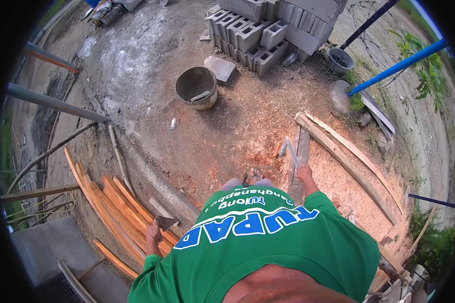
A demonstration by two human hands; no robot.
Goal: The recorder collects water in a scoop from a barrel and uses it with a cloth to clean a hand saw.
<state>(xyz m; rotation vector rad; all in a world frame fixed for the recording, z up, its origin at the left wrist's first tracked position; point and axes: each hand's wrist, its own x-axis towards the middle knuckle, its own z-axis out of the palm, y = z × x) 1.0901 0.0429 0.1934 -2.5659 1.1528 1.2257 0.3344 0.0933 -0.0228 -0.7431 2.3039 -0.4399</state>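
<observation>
My left hand is closed round the handle of a small trowel, its dark, pointed blade turned to the right. Beneath and beside it lie long orange-brown planks. On the right, my right hand grips one end of a bent, silver-coloured metal strip. The strip stretches away from me above a grey board; whether it touches the board I cannot tell. A small orange wood piece lies next to its far end.
Ahead stands a round bucket with a grey lump inside, beside a flat block. Hollow concrete blocks are stacked beyond. Wood shavings and a long timber cover the right side. Posts, including a blue one, flank the area.
</observation>
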